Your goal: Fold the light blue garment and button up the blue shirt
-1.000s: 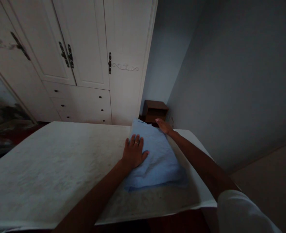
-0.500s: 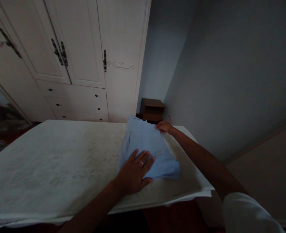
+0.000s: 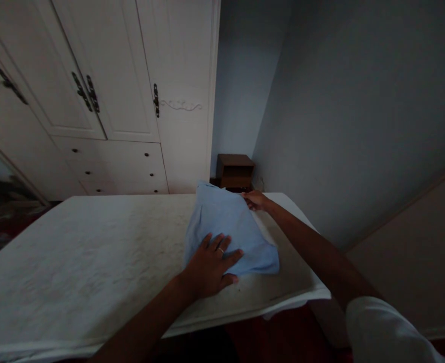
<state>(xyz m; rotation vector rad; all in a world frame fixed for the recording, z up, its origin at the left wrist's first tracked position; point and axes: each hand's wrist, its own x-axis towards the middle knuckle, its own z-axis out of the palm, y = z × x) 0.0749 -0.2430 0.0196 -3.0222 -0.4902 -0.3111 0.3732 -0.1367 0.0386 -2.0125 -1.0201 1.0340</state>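
Observation:
A light blue folded garment (image 3: 226, 217), its exact kind unclear, lies on a long white-covered table (image 3: 93, 252) near the right end. My left hand (image 3: 210, 267) rests palm down on the garment's near left part, fingers spread, a ring on one finger. At the far right edge of the cloth, my right hand (image 3: 255, 200) pinches the fabric between thumb and fingers. Part of that pinched edge is hidden by the hand.
Beyond the table stands a white wardrobe (image 3: 184, 60) with dark handles and drawers. A small brown nightstand (image 3: 236, 161) sits in the corner beside a grey wall (image 3: 358, 101). The table's cover (image 3: 298, 300) hangs over the near edge.
The view has shifted slightly. My left fingers are a little more spread on the garment. My right hand keeps its pinch at the far edge, and the cloth is almost unchanged.

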